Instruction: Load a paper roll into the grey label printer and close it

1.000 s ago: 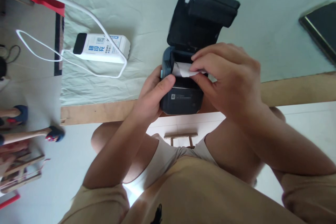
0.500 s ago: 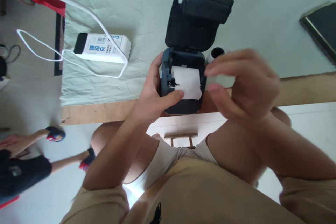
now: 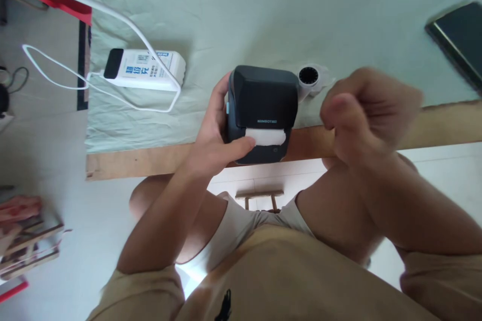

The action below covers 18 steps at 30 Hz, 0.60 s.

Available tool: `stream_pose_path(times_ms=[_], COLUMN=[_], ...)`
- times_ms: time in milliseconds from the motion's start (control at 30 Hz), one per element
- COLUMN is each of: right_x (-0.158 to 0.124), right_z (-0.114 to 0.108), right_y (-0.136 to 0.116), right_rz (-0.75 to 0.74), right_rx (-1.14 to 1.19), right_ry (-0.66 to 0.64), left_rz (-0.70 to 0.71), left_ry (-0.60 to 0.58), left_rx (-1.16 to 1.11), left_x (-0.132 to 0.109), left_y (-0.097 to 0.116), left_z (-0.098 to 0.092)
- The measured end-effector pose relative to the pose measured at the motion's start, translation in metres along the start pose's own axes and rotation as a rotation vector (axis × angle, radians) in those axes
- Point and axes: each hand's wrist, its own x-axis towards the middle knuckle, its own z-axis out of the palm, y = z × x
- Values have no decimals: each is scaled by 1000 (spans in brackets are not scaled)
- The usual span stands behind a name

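Observation:
A dark label printer (image 3: 265,98) sits at the table's front edge with its lid down. A white paper strip (image 3: 266,137) pokes out of the slot at its front. My left hand (image 3: 216,135) grips the printer's left side, the thumb lying on the left end of the strip. To the right of the printer and apart from it, my right hand (image 3: 371,110) hangs with its fingers curled into a loose fist, a little blurred. Nothing shows in it. A small white roll with a round black face (image 3: 309,76) stands just right of the printer.
On the left of the green cloth (image 3: 218,10) lies a white power bank (image 3: 145,70) with a white cable (image 3: 124,17) looping over it. A dark flat device (image 3: 457,40) rests at the far right. A wooden edge (image 3: 139,162) borders the table.
The printer's lid has swung down over the paper roll. My right hand has drawn back to the right and its fingers have curled in. A person at the left has gone out of view.

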Motion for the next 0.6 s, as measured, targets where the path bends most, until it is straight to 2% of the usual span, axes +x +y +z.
stream_pose_path(times_ms=[67, 100, 167, 233, 300, 400, 500, 533, 600], right_x=[1, 2, 4, 5, 6, 9, 10, 10, 9], right_z=[4, 6, 9, 11, 12, 13, 13, 13, 13], right_y=[1, 2, 3, 2, 1, 1, 1, 1, 1], right_rz=[-18, 0, 116, 251, 313, 315, 297, 289, 276], right_rx=[95, 98, 55, -12, -55, -69, -71, -81, -106], right_ry=[-7, -73, -226, -296, -300, -290, -317, -316, -304], left_rz=[15, 25, 41, 56, 72, 128, 249, 269, 272], left_ry=[20, 32, 28, 3, 13, 55, 22, -23, -38], left_rx=[-54, -71, -87, -95, -93, -75, -91, -94, -94], left_x=[0, 0, 1, 2, 5, 10, 16, 17, 18], left_y=[-2, -4, -8, -11, -14, -18, -21, -22, -23], left_z=[3, 4, 5, 6, 6, 6, 6, 6, 5])
